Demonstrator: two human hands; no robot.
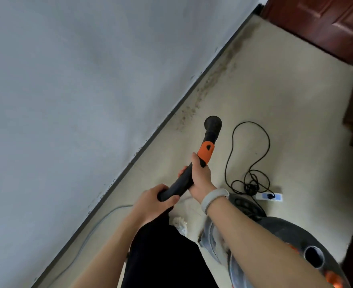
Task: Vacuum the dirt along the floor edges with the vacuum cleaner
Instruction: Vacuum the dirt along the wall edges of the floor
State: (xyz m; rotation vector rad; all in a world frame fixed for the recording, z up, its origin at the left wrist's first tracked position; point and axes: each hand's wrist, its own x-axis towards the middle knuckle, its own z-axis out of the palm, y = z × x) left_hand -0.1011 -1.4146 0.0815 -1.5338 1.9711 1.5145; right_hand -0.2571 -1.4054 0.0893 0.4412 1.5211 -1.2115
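Both hands curl round the vacuum wand (192, 165), left hand (156, 201) at its rear, right hand (199, 176) below the unlettered orange collar, nozzle (213, 123) near the dirt (194, 107) along the wall edge.

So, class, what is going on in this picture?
A person holds a vacuum cleaner's black and orange wand with both hands: the left hand grips the lower end, the right hand grips nearer the round nozzle. The nozzle points towards a strip of dirt along the wall's base. The vacuum body sits at lower right, near a coiled cord.
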